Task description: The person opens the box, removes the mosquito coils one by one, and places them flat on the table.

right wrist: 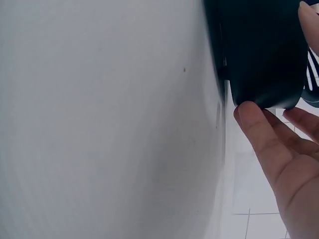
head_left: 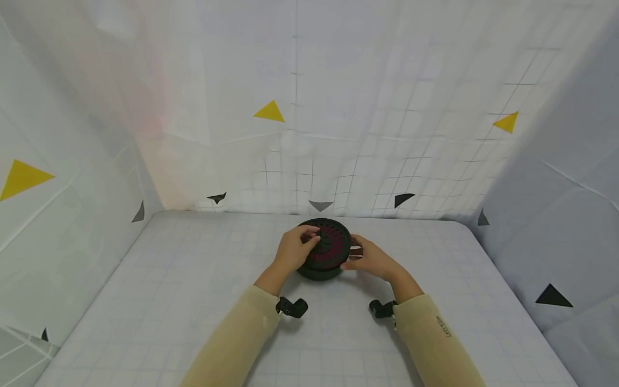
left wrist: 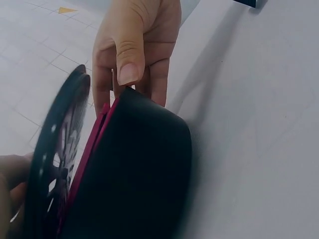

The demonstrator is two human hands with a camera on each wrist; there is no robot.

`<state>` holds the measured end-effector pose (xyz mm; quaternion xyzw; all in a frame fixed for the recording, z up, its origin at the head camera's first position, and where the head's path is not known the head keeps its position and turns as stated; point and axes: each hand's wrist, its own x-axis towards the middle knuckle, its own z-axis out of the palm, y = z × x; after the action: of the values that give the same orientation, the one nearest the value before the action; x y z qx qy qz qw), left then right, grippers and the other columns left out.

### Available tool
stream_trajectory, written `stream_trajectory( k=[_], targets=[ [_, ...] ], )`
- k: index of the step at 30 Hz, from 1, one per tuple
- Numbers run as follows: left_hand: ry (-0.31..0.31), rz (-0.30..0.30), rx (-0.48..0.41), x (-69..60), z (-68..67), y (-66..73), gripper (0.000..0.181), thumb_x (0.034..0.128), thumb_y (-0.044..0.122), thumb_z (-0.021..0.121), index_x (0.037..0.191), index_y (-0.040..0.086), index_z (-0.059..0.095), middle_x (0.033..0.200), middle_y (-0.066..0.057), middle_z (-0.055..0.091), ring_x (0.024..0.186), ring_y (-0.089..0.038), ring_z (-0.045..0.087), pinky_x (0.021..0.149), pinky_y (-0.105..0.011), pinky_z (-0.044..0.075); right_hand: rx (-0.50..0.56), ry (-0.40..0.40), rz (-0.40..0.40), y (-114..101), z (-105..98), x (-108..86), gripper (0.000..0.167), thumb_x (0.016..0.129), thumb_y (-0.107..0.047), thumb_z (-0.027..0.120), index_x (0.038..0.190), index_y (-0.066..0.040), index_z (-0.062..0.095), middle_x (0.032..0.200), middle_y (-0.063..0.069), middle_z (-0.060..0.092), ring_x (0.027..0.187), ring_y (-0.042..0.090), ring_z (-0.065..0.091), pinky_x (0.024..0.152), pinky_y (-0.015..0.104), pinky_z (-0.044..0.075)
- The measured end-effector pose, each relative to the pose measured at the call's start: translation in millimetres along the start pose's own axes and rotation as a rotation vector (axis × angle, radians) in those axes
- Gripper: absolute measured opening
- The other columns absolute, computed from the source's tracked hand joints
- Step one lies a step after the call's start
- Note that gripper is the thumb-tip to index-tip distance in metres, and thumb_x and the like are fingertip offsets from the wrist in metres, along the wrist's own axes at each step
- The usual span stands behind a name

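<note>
A round, slotted dark lid (head_left: 337, 236) with magenta showing through its openings sits tilted over a round, dark green container (head_left: 319, 274) in the head view. The left wrist view shows the lid (left wrist: 50, 134) apart from the container (left wrist: 139, 164), whose rim has a magenta edge. My left hand (head_left: 292, 250) pinches the lid near its middle; only part of its fingers shows in the left wrist view. My right hand (head_left: 374, 260) grips the container's right side, fingertips on its wall (right wrist: 266, 59) in the right wrist view.
The white table (head_left: 193, 301) has a faint grid and rounded far corners. White sheets hang at the back and both sides, with yellow triangles (head_left: 271, 112) and black triangles (head_left: 553, 296). A black camera (head_left: 292, 308) is strapped at each wrist.
</note>
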<state>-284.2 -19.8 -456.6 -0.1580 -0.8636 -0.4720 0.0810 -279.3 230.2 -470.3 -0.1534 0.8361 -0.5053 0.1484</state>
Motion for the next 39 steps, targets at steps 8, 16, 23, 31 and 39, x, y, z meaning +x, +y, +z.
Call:
stream_trajectory(
  k=[8, 16, 23, 31, 39],
  targets=[
    [0.036, 0.006, -0.009, -0.7, 0.9, -3.4, 0.023, 0.0949, 0.021, 0.071, 0.117, 0.015, 0.073, 0.104, 0.001, 0.07, 0.1, -0.015, 0.065, 0.09, -0.033, 0.053, 0.035, 0.013, 0.022, 0.4, 0.6, 1.6, 0.092, 0.083, -0.014, 0.083, 0.154, 0.003, 0.026, 0.155, 0.025, 0.034, 0.137, 0.045, 0.042, 0.109, 0.054, 0.04],
    [0.106, -0.005, -0.043, -2.4, -3.4, -7.3, 0.024, 0.093, 0.02, 0.073, 0.116, 0.014, 0.073, 0.103, 0.0, 0.072, 0.096, -0.015, 0.067, 0.085, -0.033, 0.055, 0.051, 0.028, 0.011, 0.5, 3.7, -0.4, 0.094, 0.081, -0.018, 0.086, 0.155, -0.004, 0.03, 0.158, 0.016, 0.033, 0.139, 0.039, 0.042, 0.11, 0.051, 0.04],
    [0.143, 0.012, -0.09, -6.1, -13.8, -10.5, 0.025, 0.0923, 0.018, 0.074, 0.116, 0.012, 0.073, 0.102, -0.002, 0.073, 0.096, -0.016, 0.068, 0.086, -0.034, 0.055, 0.07, 0.024, -0.011, -1.4, 4.7, -1.3, 0.092, 0.081, -0.014, 0.086, 0.154, -0.002, 0.031, 0.158, 0.017, 0.033, 0.138, 0.04, 0.043, 0.11, 0.049, 0.04],
    [0.179, 0.027, -0.145, -12.2, -25.1, -13.5, 0.025, 0.092, 0.017, 0.075, 0.117, 0.012, 0.073, 0.101, -0.002, 0.073, 0.093, -0.016, 0.067, 0.082, -0.033, 0.056, 0.059, 0.03, 0.006, 0.5, 3.4, -2.2, 0.094, 0.081, -0.013, 0.085, 0.155, -0.002, 0.029, 0.159, 0.017, 0.032, 0.139, 0.04, 0.042, 0.109, 0.048, 0.041],
    [0.239, 0.02, -0.156, -17.9, -40.2, -19.4, 0.024, 0.0922, 0.015, 0.074, 0.116, 0.011, 0.074, 0.098, -0.002, 0.072, 0.089, -0.016, 0.067, 0.079, -0.033, 0.056, 0.051, 0.026, 0.009, 0.5, 4.4, 0.0, 0.094, 0.08, -0.015, 0.086, 0.155, -0.002, 0.03, 0.159, 0.016, 0.031, 0.139, 0.039, 0.042, 0.11, 0.048, 0.041]
  ],
)
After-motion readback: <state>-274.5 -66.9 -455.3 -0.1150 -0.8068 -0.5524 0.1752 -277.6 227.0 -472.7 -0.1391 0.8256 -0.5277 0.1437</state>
